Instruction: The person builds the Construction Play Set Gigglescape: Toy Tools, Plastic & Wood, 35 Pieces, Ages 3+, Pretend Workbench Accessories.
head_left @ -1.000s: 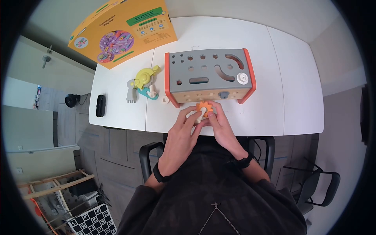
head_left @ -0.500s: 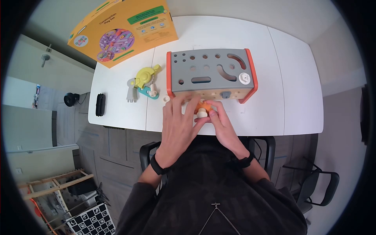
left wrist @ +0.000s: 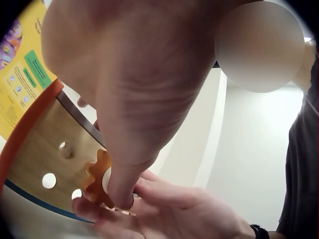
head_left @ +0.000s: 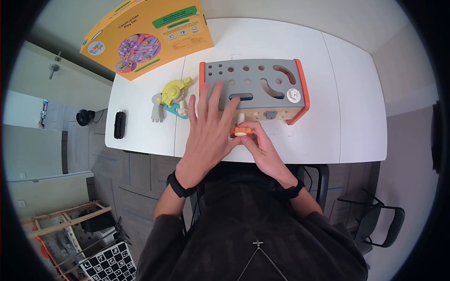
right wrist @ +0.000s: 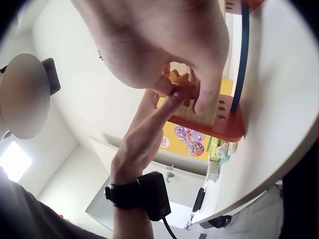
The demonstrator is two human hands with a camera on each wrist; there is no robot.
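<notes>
Table (head_left: 347, 126): white top, everything listed here sits on it or just above it. Carton (head_left: 176, 35): yellow, printed "Construction Play Set", standing at the back left. Bench (head_left: 255, 88): grey top with holes and slots, orange-red end panels, wood-coloured front with holes; in front of the person.

Left hand (head_left: 206, 133): fingers straight and spread, reaching over the bench's near left part; can't tell if the fingertips touch it. Thumb is down at the gear's near face, overlapping the bolt head in the left wrist view. Right hand (head_left: 265, 150): thumb and fingers pinching the gear by its edge, just in front of the bench.

Yellow toy (head_left: 174, 90): lies left of the bench, partly over a teal plate (head_left: 172, 111). Black case (head_left: 120, 125): near the table's left edge.

Gear (head_left: 244, 129): orange, held between the hands, facing the bench front. Knob (head_left: 270, 114): blue-grey, on the bench front, right of the gear. Nut (head_left: 294, 95): white, on the bench top's near right corner. Bolt (head_left: 241, 119): cream, through the gear, head toward the person, shank toward the bench; can't tell if its tip is in a hole.
</notes>
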